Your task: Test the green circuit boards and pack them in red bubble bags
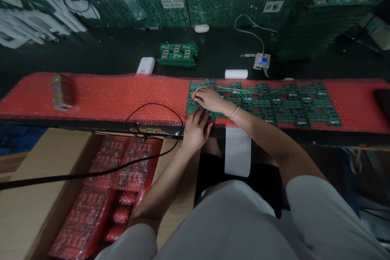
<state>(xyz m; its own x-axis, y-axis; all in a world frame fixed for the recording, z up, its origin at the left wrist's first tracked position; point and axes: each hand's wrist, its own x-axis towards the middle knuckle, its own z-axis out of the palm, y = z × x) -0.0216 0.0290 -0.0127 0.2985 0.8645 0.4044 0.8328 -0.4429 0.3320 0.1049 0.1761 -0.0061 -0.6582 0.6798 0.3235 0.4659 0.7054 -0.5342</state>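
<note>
Green circuit boards [257,109] lie in a joined row on the red bubble wrap [122,95]. My right hand [210,99] is over the leftmost board, fingers pinched at the end of a thin wire [231,87]. From there the wire loops up and trails right across the boards. What its tip touches is hidden under my fingers. Just below, my left hand [196,130] rests on the near edge of the same board, fingers stretched out and lying on it. A small dark part shows between the two hands, too unclear to name.
A small device with a lit screen [261,61] stands behind the boards. Nearby are a board stack [177,55], a white box [146,66] and a white roll [236,74]. A black cable [106,170] crosses an open carton [39,183] of red-wrapped boards. A taped block [61,91] sits left.
</note>
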